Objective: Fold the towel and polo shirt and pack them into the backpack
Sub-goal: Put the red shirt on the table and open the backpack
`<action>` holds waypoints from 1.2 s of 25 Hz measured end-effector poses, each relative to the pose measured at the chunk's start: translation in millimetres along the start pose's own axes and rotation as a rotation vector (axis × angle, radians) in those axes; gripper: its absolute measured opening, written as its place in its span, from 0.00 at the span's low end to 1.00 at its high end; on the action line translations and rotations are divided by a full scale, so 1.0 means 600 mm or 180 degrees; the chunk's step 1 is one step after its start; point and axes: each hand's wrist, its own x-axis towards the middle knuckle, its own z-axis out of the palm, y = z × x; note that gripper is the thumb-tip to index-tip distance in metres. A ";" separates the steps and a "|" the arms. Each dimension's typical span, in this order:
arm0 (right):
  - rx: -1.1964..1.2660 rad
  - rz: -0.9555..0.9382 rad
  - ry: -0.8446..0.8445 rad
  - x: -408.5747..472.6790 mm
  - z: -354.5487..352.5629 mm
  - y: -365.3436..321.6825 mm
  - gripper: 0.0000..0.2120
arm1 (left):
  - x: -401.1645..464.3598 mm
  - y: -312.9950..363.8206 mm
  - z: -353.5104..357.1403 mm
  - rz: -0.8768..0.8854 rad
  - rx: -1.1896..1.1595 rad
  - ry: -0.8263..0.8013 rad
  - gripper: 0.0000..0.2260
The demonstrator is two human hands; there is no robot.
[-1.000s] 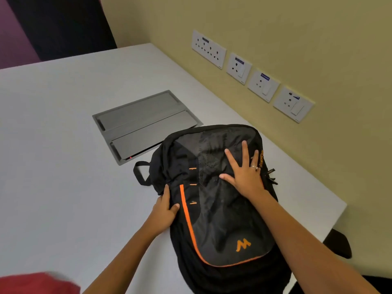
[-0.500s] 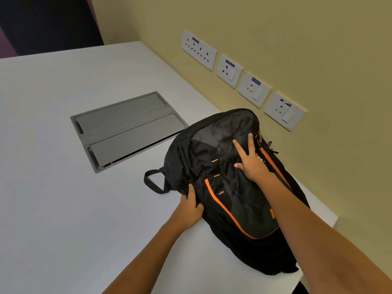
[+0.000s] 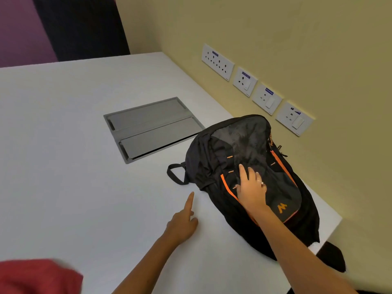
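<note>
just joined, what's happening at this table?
A person is working on a black and orange backpack lying flat on the white table by the wall. The right hand rests on its front panel, fingers spread. The left hand is off the bag, over the table, index finger extended. The bag looks closed. A red cloth sits at the near left edge, blurred, so I can't tell which garment it is.

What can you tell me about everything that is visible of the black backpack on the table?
The backpack is black, of thin fabric, with orange piping, small orange zip pulls and an orange logo low on its front. It lies front side up near the table's wall edge, looking closed and filled. A carry loop sticks out on its left. The right hand rests flat on its front; the left hand is off it.
</note>
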 end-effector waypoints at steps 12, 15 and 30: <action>0.0709 -0.1371 -0.0826 -0.429 0.107 -0.353 0.30 | -0.355 -0.328 -0.202 -0.0360 0.2420 0.2045 0.27; 0.0805 -0.1464 -0.1284 -0.494 0.097 -0.417 0.46 | -0.449 -0.404 -0.243 -0.0890 0.2268 0.2172 0.26; 0.1748 -0.2133 -0.1677 -0.666 -0.035 -0.620 0.60 | -0.637 -0.401 -0.367 -0.0756 -0.1242 0.1875 0.13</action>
